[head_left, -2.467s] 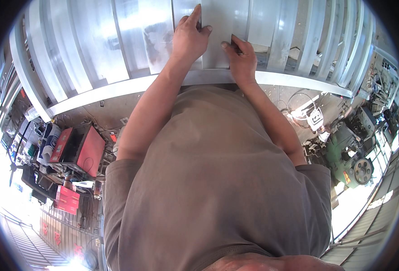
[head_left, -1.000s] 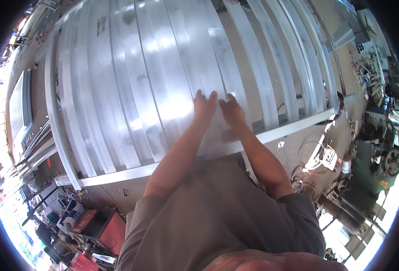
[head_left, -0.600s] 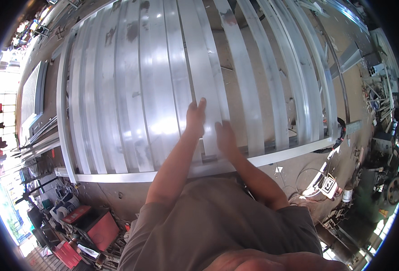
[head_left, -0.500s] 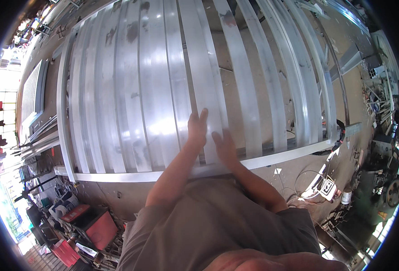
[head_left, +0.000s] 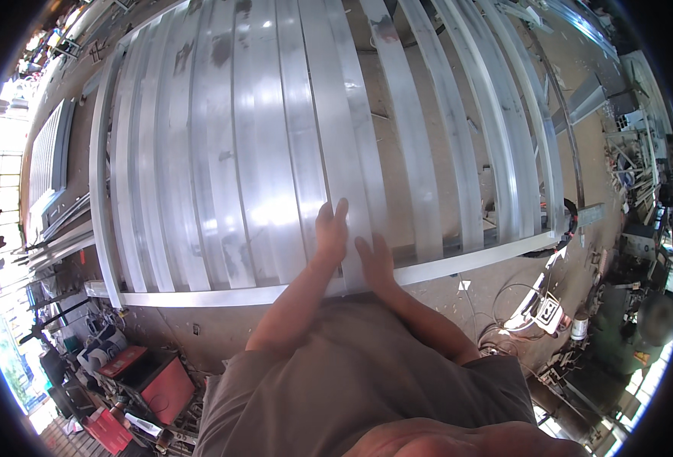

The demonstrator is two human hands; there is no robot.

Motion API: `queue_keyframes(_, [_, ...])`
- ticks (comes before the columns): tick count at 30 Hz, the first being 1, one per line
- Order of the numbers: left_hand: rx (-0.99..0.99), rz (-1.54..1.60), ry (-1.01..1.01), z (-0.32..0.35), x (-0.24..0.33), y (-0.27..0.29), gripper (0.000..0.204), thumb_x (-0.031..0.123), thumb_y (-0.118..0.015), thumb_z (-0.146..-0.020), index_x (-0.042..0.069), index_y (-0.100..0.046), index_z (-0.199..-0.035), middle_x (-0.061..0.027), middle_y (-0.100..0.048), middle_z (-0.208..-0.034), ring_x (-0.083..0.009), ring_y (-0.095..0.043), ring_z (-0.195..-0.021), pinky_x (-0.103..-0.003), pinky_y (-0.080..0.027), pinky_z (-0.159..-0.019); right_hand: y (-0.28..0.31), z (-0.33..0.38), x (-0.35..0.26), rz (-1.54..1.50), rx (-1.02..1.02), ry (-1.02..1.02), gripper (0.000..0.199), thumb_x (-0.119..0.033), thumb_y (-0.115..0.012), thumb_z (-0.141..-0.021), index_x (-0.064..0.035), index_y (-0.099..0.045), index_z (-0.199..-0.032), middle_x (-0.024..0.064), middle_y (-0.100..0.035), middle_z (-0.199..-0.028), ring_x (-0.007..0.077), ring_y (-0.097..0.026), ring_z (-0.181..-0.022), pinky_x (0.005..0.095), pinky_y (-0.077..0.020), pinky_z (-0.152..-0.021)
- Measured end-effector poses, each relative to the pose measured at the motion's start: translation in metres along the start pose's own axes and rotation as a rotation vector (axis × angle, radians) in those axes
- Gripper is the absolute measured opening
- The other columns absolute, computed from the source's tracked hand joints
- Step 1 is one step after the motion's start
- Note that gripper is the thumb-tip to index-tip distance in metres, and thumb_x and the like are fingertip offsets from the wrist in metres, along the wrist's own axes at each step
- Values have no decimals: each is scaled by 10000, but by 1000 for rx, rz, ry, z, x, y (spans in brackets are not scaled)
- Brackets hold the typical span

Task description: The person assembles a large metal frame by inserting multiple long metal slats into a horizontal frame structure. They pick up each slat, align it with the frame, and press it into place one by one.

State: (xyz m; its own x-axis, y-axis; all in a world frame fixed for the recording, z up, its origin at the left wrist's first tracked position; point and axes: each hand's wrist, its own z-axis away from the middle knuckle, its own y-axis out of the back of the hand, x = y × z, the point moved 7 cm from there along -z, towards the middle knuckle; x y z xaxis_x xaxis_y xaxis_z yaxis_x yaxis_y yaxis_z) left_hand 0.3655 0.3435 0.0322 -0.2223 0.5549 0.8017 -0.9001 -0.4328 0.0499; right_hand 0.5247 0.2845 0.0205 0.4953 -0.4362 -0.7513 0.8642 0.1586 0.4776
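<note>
Long silver metal slat [head_left: 342, 145] runs from both hands toward 12 o'clock, lying flat on a big slatted frame. Its near end is partly under the hands.

Left hand [head_left: 331, 238] is on the slat's left edge, over the narrow dark seam; the slat leads off from its fingertips at 12 to 1 o'clock. Thumb and fingers a bit apart at the tips; can't tell if they clamp the edge. Right hand [head_left: 377, 263] is just beside it, at 4 o'clock from the left hand, over the slat's right side; thumb and fingers parted, blurry, grip can't be told. Hands near each other, not touching.

Neighbouring slat [head_left: 301, 145] at 11 o'clock sits almost flush with it, thin seam between. At 1 o'clock a wide gap shows floor [head_left: 405, 145], then another slat [head_left: 420, 183]. Dark smudges [head_left: 221, 49] on slats at 11 o'clock. Near rail [head_left: 199, 298] of the frame crosses below, the forearms passing over it.

Containers, clock from the hands: red box [head_left: 170, 392] at 8 o'clock, dark top, contents unclear. Red cartons [head_left: 106, 430] just past it, insides hidden. White can [head_left: 578, 329] between 3 and 4, inside too small to tell.

Further out: loose bars [head_left: 66, 242] at 9, stacked ribbed panels [head_left: 51, 156] between 9 and 10, dark cable coil [head_left: 571, 221] at 3, round wheel [head_left: 658, 318] just past 3, blurred. Grey-brown shirt [head_left: 367, 365] at 6.
</note>
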Motion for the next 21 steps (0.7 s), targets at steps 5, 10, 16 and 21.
queue_keyframes(5, [-21, -13, 36, -10, 2, 7, 451, 378, -690, -1031, -37, -658, -1207, -80, -639, -944, -170, -552, -836, -369, -492, -759, -4, 2, -15, -28, 33, -48, 515, -413, -639, -1039, 13, -627, -1327, 269, -704, -1186, 437, -675, -1118, 505, -503, -970])
queue_keyframes(10, [-20, -9, 40, -14, 1, 12, 492, 379, -692, -1031, -44, -648, -1280, -90, -660, -974, -169, -568, -842, -367, -499, -757, -7, 1, -24, -28, 20, -41, 634, -472, -656, -1020, 13, -570, -1418, 312, -701, -1242, 503, -659, -1185, 532, -505, -1005])
queue_keyframes(16, [-50, 9, 54, -21, -1, 13, 530, 377, -688, -1033, -58, -631, -1331, -111, -674, -1045, -187, -588, -912, -370, -505, -812, -11, -3, -23, -20, 28, -24, 611, -463, -657, -1023, 2, -576, -1410, 305, -704, -1235, 504, -659, -1175, 527, -512, -995])
queue_keyframes(21, [-38, -1, 47, -19, 8, 13, 541, 379, -684, -1034, -64, -620, -1339, -117, -673, -1059, -193, -590, -927, -370, -503, -825, -14, -6, -22, -9, 22, -26, 597, -456, -658, -1026, -9, -577, -1413, 297, -700, -1252, 495, -656, -1186, 519, -511, -1001])
